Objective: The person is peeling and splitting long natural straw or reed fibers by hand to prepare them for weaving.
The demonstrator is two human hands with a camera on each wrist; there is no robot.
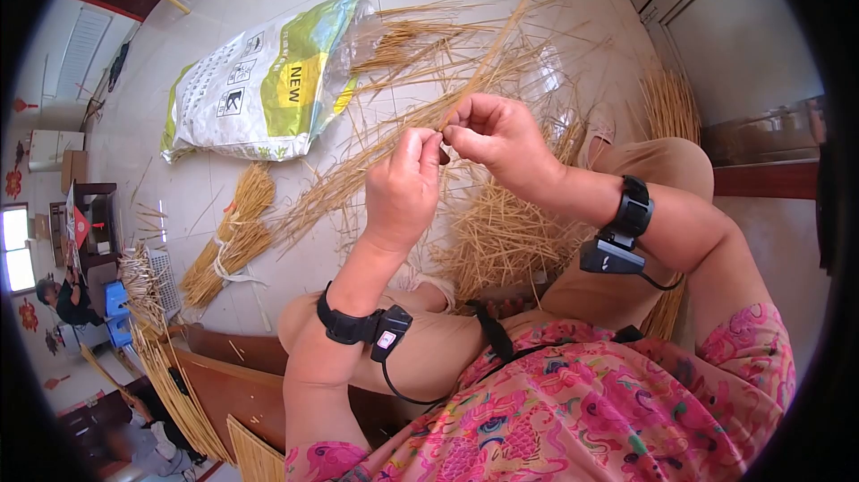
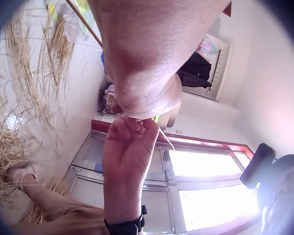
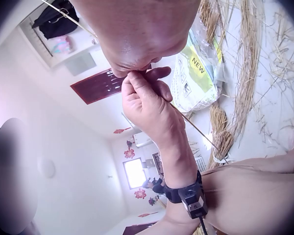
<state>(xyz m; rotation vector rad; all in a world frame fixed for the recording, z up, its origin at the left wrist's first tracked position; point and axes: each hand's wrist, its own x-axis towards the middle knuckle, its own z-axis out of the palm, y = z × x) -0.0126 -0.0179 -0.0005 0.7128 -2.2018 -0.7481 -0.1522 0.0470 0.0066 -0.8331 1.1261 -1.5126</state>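
Observation:
In the head view the left hand (image 1: 403,187) and right hand (image 1: 506,142) meet at their fingertips, with thumbs and fingers pinching a thin straw stalk (image 1: 510,25) that runs up past the right hand. The right wrist view has the right hand (image 3: 142,34) above the left hand (image 3: 152,105), and a stalk (image 3: 198,128) slants down from the left one. From the left wrist, the left hand (image 2: 147,63) covers much of the picture and the right hand (image 2: 130,152) touches it from below. The exact pinch point is hidden by the fingers.
Loose straw (image 1: 510,231) lies in a heap before the person's legs. A white and green bag (image 1: 268,79) and a tied straw bundle (image 1: 233,231) are on the tiled floor to the left. More straw (image 1: 671,106) stands at the right, beside a metal door (image 1: 752,52).

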